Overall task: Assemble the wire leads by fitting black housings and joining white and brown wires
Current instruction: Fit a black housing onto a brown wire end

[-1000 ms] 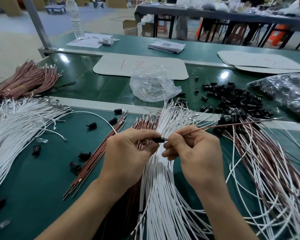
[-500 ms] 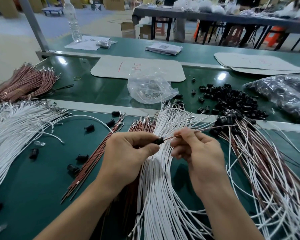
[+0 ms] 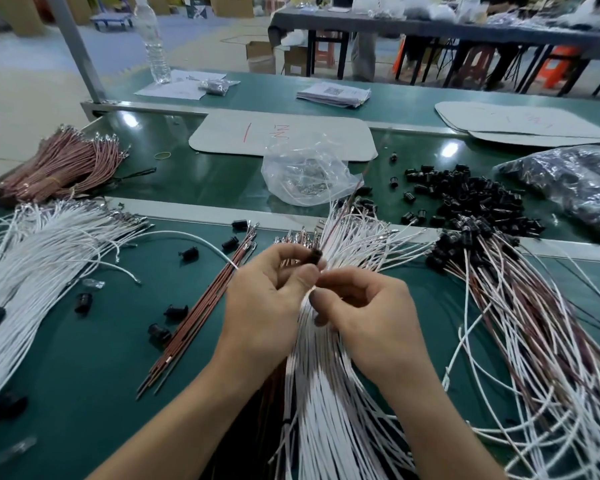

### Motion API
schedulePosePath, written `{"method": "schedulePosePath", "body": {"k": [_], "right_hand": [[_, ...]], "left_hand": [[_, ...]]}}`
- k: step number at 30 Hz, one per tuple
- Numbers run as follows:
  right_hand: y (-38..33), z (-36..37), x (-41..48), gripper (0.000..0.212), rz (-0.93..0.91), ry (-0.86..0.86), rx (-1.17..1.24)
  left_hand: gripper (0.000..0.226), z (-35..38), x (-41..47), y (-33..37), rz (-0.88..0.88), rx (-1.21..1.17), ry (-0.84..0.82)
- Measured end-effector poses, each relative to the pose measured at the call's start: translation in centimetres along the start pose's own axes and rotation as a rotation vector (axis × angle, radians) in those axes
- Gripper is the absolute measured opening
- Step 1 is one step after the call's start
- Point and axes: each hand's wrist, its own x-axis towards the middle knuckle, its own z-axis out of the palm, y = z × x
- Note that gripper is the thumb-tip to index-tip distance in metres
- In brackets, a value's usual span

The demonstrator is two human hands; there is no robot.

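Note:
My left hand pinches a small black housing between thumb and fingers. A thin brown wire rises from that housing, up and to the right. My right hand is just below and right of it, its fingers curled in towards my left thumb. Whether they pinch anything is hidden. Both hands hover over a fan of white wires. Left of them lies a row of brown wires. A heap of loose black housings sits at the back right.
Leads with housings fitted spread at the right. More white wires and a brown bundle lie at the left, with stray housings on the green mat. A clear bag of terminals and a dark bag sit behind.
The brown wire has swung from pointing right to pointing up and away. The housing has turned upward in my left hand. My right hand has dropped lower, beside my left thumb.

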Motion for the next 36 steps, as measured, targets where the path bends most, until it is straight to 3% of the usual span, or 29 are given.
{"method": "schedulePosePath", "body": {"k": [3,6,10,13,16,19,22,24,27,29,31,33,35,36], "right_hand": [[0.0,0.2,-0.1,0.02,-0.116,0.09,-0.147],[0.0,0.0,-0.2,0.034,-0.179,0.109,-0.192],[-0.2,-0.4,-0.3,0.014,-0.19,0.132,-0.566],[-0.4,-1.2,-0.1,0.013,-0.172,0.163,-0.765],[-0.3,-1.7,-0.3,0.008,-0.203,0.169,-0.821],[-0.1,-1.5,-0.5,0.023,-0.177,0.058,-0.624],[0.0,-0.7,-0.3,0.008,-0.171,0.007,-0.395],[0.3,-0.7,-0.1,0.021,-0.142,-0.009,-0.255],[0.4,-0.8,0.1,0.029,-0.134,-0.03,-0.093],[0.2,-0.7,0.1,0.024,-0.125,-0.023,0.033],[-0.3,-1.2,0.4,0.027,-0.111,0.049,0.221],[-0.9,-2.6,0.8,0.029,-0.053,0.158,0.448],[-1.1,-4.5,1.3,0.027,0.063,0.255,0.722],[-1.1,-5.4,1.6,0.027,0.133,0.292,0.829]], "left_hand": [[0.016,0.5,0.0,-0.2,-0.056,-0.058,-0.093],[0.016,0.5,-0.1,-0.5,-0.086,-0.075,-0.116],[0.012,0.4,0.1,0.2,-0.143,-0.271,-0.002],[0.012,0.0,0.7,1.1,-0.214,-0.458,0.102],[0.012,0.5,0.4,1.3,-0.212,-0.389,0.052],[0.014,1.7,-0.2,1.4,-0.195,-0.356,-0.045],[0.019,2.1,-0.5,1.5,-0.209,-0.443,-0.069],[0.03,2.1,-0.6,1.5,-0.201,-0.431,-0.091],[0.024,1.5,-0.5,1.6,-0.167,-0.419,-0.109],[0.015,1.1,-0.3,1.3,-0.055,-0.198,-0.105],[0.003,0.3,-0.3,1.0,0.153,0.322,-0.104],[0.017,-0.3,-0.8,0.9,0.391,0.794,-0.055],[0.024,-0.5,-1.3,1.2,0.495,0.841,-0.06],[0.023,-0.5,-1.3,1.4,0.468,0.749,-0.149]]}}
